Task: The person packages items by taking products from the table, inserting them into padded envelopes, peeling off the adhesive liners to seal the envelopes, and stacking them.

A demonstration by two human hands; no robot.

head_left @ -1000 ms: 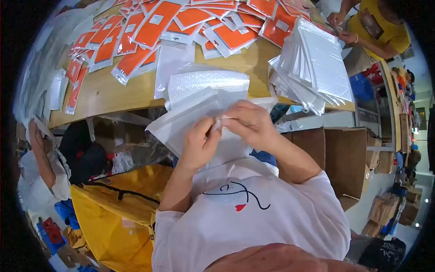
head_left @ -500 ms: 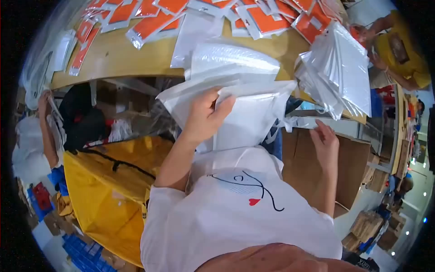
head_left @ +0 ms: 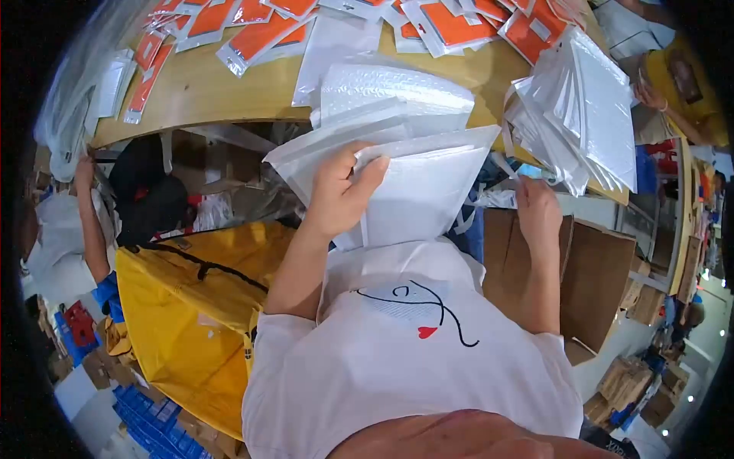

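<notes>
My left hand is closed on a stack of white bubble mailers, its thumb on top, held against my front at the table edge. More white bubble mailers lie beyond it on the table. To the right, my right hand is closed with its fingertips pinched on a thin white strip, which runs up toward the mailers' right corner. Whether the strip is still joined to a mailer I cannot tell.
Orange items in clear packets cover the back of the wooden table. A mailer pile stands at the right. Below are a yellow bag and cardboard box. Other people are at both sides.
My right hand has moved slightly up and left, its spread fingers now closed on the strip. The top mailer in my left hand lies flatter, its upper edge now visible.
</notes>
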